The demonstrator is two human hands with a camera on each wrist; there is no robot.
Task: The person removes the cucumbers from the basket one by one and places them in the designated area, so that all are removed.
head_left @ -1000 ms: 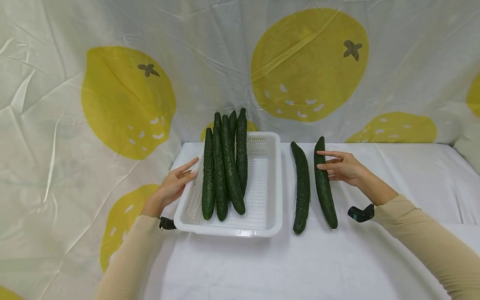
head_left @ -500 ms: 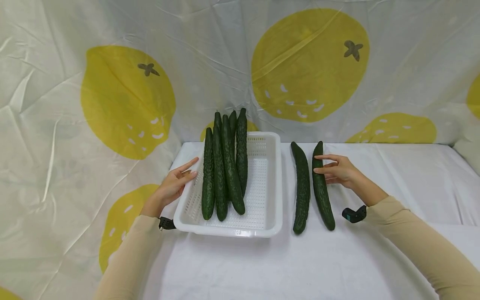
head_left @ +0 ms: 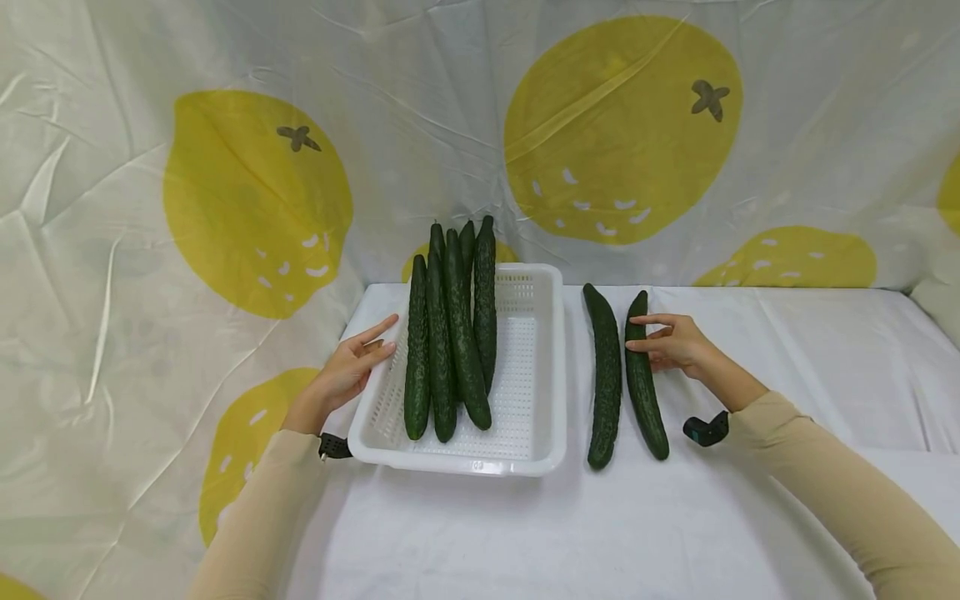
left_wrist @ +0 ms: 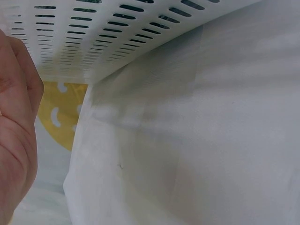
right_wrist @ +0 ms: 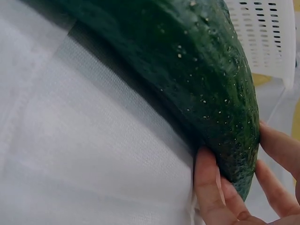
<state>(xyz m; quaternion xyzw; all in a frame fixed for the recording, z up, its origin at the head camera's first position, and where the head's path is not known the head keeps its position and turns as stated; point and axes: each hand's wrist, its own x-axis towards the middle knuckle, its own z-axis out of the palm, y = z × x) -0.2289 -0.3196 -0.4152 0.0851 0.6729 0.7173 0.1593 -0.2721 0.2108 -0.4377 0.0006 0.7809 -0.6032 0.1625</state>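
A dark green cucumber (head_left: 647,404) lies on the white cloth, its far half between the thumb and fingers of my right hand (head_left: 673,343). In the right wrist view, fingertips (right_wrist: 206,173) press both sides of this cucumber (right_wrist: 206,79) near its narrow end. Just left of it lies a second cucumber (head_left: 604,383), slightly curved. My left hand (head_left: 347,368) touches the left side of the white plastic basket (head_left: 557,375), with its forefinger stretched along the rim. Several cucumbers (head_left: 441,358) lean lengthwise in the basket's left half, their far ends above the back rim.
White cloth (head_left: 525,533) covers the table. A curtain (head_left: 427,100) printed with yellow lemons hangs close behind and along the left. Perforated basket wall (left_wrist: 126,33) stands right beside my left hand. Each wrist carries a small black device (head_left: 707,428).
My right hand and its cucumber have shifted slightly left and nearer to me, closer to the second cucumber. My left hand and the basket have stayed in place.
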